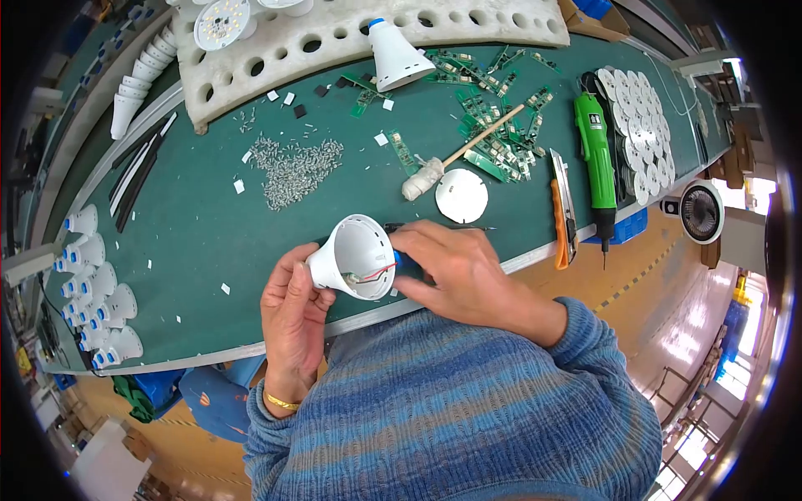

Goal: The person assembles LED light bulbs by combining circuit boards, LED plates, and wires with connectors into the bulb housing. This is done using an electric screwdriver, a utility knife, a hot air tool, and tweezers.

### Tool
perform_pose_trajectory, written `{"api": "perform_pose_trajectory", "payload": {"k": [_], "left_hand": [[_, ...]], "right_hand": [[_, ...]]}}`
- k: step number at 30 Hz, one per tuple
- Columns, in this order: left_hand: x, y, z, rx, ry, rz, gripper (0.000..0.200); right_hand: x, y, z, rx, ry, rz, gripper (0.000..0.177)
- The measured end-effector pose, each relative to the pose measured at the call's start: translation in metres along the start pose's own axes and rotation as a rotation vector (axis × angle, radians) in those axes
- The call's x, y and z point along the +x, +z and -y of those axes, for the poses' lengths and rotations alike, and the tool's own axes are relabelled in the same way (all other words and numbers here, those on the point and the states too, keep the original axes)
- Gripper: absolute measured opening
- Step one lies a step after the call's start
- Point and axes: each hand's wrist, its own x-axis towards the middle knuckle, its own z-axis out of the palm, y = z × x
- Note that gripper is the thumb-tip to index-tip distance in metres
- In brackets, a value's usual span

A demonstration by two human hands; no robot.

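Your left hand (289,313) is closing around the white cup (327,265) by its narrower end, above the near edge of the bench (200,309). Your right hand (468,271) is curving beside the rim, near a blue piece (397,260); whether it is pinching anything, I can't tell. You're probably handling light, stiff, slightly slippery plastic, so the outer wall is offering the safest hold. The thin red wire (383,271) is likely calling for gentleness.
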Motion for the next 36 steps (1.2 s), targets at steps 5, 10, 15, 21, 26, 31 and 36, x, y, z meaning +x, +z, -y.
{"api": "perform_pose_trajectory", "payload": {"k": [5, 10, 15, 21, 26, 31, 36], "left_hand": [[-0.009, 0.004, 0.004, -0.031, 0.121, 0.014, 0.026], [-0.005, 0.003, 0.018, -0.081, 0.291, 0.062, 0.026], [-0.002, 0.012, 0.010, -0.088, 0.451, 0.018, 0.025], [0.000, 0.019, 0.005, -0.070, 0.558, 0.011, 0.025], [0.005, 0.011, 0.002, -0.090, 0.580, -0.013, 0.027], [0.007, 0.004, 0.003, -0.104, 0.581, 0.029, 0.033], [0.010, 0.003, 0.005, -0.126, 0.566, 0.033, 0.043]], "right_hand": [[0.010, -0.001, 0.006, -0.229, -0.161, -0.191, 0.032], [0.034, 0.000, 0.012, -0.343, -0.407, -0.536, 0.036], [0.052, -0.002, 0.018, -0.325, -0.362, -0.554, 0.039], [0.063, -0.005, 0.024, -0.160, -0.594, -0.590, 0.034], [0.061, -0.004, 0.022, 0.148, -0.758, -0.270, 0.039], [0.055, -0.004, 0.032, 0.106, -0.647, -0.261, 0.036], [0.053, 0.006, 0.034, 0.133, -0.602, -0.427, 0.034]]}}
